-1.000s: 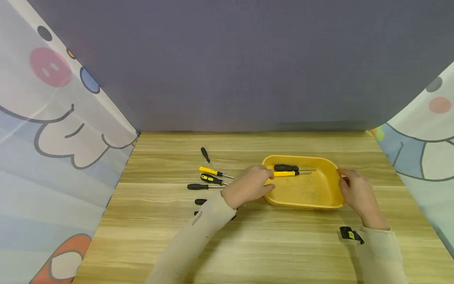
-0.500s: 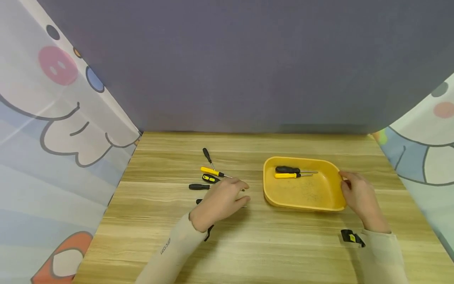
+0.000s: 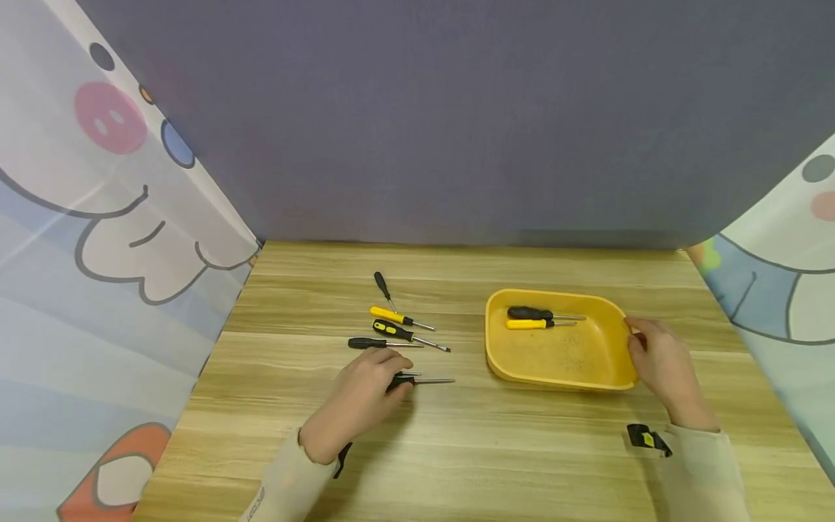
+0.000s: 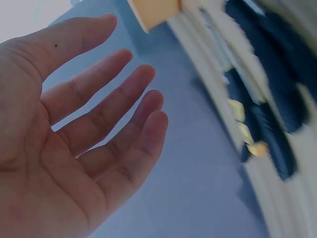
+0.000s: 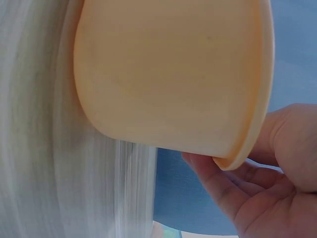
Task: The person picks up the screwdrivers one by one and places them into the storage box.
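Observation:
My left hand (image 3: 359,394) hovers low over two black-handled screwdrivers (image 3: 403,381), covering parts of their handles. In the left wrist view its fingers (image 4: 106,119) are spread and relaxed, with nothing between them. With thumb and fingers my right hand (image 3: 665,368) pinches the rim at the right end of a yellow plastic bin (image 3: 554,380); the right wrist view shows the fingers under that rim. Inside the bin lie a black screwdriver (image 3: 530,313) and a yellow screwdriver (image 3: 528,325), side by side.
Beyond my left hand lie a black screwdriver (image 3: 367,343), a black-and-yellow screwdriver (image 3: 393,330), a yellow screwdriver (image 3: 388,315) and a small black screwdriver (image 3: 382,284). A grey wall (image 3: 417,130) stands behind the wooden table (image 3: 496,457), and printed curtains (image 3: 117,275) hang at both sides.
My left hand has left the bin's left end and moved left and nearer to me, over the loose screwdrivers. The right hand keeps its hold on the rim.

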A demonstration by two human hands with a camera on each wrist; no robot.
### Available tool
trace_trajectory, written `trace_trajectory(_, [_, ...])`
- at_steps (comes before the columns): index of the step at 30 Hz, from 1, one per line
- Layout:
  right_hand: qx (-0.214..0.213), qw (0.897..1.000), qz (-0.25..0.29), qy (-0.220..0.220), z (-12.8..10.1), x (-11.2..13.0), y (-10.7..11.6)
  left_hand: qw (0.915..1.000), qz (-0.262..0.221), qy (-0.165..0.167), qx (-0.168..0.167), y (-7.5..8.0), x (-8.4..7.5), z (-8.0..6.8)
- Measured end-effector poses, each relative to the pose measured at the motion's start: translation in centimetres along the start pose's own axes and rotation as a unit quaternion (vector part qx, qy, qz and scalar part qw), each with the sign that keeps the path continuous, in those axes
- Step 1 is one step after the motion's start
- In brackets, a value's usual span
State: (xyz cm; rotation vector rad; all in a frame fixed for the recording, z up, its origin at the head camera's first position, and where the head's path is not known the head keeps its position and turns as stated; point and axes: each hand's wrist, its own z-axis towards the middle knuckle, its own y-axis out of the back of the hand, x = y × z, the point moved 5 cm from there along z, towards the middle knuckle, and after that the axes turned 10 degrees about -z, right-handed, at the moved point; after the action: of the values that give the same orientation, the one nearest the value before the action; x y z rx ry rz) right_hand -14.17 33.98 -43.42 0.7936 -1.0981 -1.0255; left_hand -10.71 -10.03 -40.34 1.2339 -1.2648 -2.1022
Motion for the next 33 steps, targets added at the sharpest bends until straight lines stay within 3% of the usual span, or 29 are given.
trace_trajectory(7, [-0.004, 1.000, -0.002, -0.004, -0.1, 0.1, 0.2, 0.9992, -0.003, 0.041, -0.005, 0.1, 2.7, -2.4])
trace_trajectory(14, [0.003, 1.000, -0.004, -0.007, -0.1, 0.2, 0.2, 0.9967, 0.017, 0.078, -0.015, 0.0, 4.8, -3.9])
trace_trajectory(23, [0.001, 1.000, -0.006, -0.005, 0.0, 0.2, 0.2, 0.9921, 0.017, 0.124, 0.014, -0.7, 6.1, -4.2])
trace_trajectory(33, [0.005, 1.000, -0.010, -0.010, 0.1, 0.3, 0.2, 0.9914, 0.031, 0.124, 0.028, -1.5, 6.5, -4.0])
